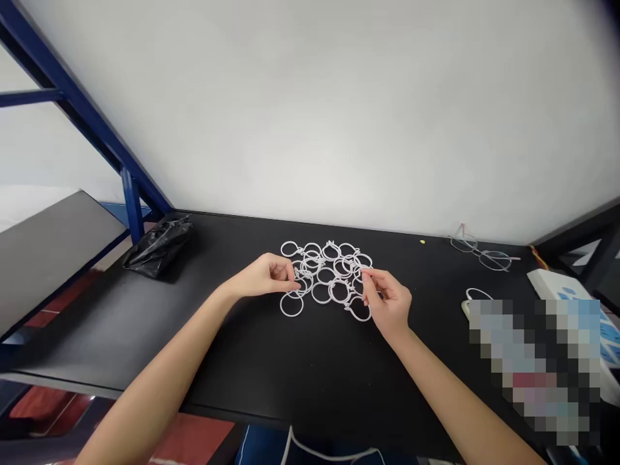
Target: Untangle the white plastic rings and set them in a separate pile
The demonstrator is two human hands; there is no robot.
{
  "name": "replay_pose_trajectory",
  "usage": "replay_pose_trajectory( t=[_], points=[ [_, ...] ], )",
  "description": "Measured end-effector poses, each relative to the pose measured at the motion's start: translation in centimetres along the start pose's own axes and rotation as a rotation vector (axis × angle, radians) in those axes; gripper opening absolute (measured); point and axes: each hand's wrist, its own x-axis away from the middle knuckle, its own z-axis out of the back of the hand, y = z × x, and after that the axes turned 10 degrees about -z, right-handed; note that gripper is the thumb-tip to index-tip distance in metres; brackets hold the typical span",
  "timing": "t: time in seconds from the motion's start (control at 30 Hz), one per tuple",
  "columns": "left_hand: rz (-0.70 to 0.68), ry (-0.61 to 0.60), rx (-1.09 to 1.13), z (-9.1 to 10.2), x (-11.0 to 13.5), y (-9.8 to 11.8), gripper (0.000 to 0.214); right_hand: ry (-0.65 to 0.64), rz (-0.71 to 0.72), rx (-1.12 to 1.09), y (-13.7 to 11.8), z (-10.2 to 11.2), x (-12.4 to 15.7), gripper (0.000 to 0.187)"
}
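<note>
A cluster of thin white rings (pixel 321 293), each with a small clasp-like nub, lies spread and overlapping on the black desk (pixel 271 361). At the cluster's left edge is my left hand (pixel 274 276), its thumb and fingers pinched on a white ring. On the opposite side my right hand (pixel 387 297) pinches the rim of another white ring between thumb and forefinger. The fingers partly cover both gripped rings, and one loose ring (pixel 291 315) lies just below my left fingertips.
A crumpled black plastic bag (pixel 162 245) sits at the desk's far left, near a blue metal frame (pixel 132 200). Eyeglasses (pixel 479 252) rest by the white wall (pixel 300 116). A white-and-blue box (pixel 571 290) and a blurred-out patch are at right.
</note>
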Motion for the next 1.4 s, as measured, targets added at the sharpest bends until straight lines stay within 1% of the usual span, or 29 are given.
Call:
replay_pose_trajectory(
  t=[0.13,0.23,0.4,0.5,0.6,0.7,0.8,0.9,1.0,1.1,1.17,1.23,1.4],
  points=[
    [0.063,-0.099,-0.142,0.5,0.1,0.3,0.029,0.055,-0.020,0.045,0.0,0.3,-0.1,0.010],
    [0.105,-0.146,-0.179,0.6,0.2,0.4,0.029,0.048,-0.007,0.047,-0.1,0.4,0.0,0.009],
    [0.114,-0.150,-0.203,0.3,0.2,0.4,0.022,0.021,0.009,0.065,-0.3,0.4,0.0,0.009],
    [0.117,-0.146,-0.168,0.3,0.3,0.2,0.020,0.022,0.012,0.055,-0.5,0.4,0.1,0.010],
    [0.122,-0.148,-0.088,0.3,0.3,0.4,0.020,0.023,0.059,0.059,-0.9,0.3,0.2,0.011],
    [0.127,-0.143,0.054,-0.2,0.2,1.1,0.021,0.022,0.160,0.096,-1.4,0.3,0.3,0.014],
    [0.112,-0.096,0.273,-1.4,-0.1,1.9,0.022,0.006,0.276,0.132,-2.0,0.3,0.4,0.019],
    [0.099,-0.018,0.437,-3.1,-0.4,2.3,0.022,-0.088,0.365,0.104,-2.8,0.1,0.6,0.027],
    [0.095,0.046,0.550,-4.6,-0.5,2.4,0.020,-0.261,0.376,0.046,-3.7,0.0,1.0,0.037],
    [0.103,0.041,0.657,-5.5,-0.5,2.6,0.020,-0.395,0.370,0.027,-4.2,-0.2,1.5,0.045],
    [0.123,0.014,0.709,-6.0,-0.6,2.7,0.023,-0.414,0.378,-0.003,-4.4,-0.4,1.8,0.047],
    [0.146,0.004,0.742,-6.2,-0.6,2.7,0.025,-0.402,0.391,-0.032,-4.4,-0.6,2.0,0.046],
    [0.164,0.018,0.755,-6.6,-0.5,2.4,0.028,-0.369,0.403,0.028,-4.4,-0.9,2.2,0.032]
  ],
)
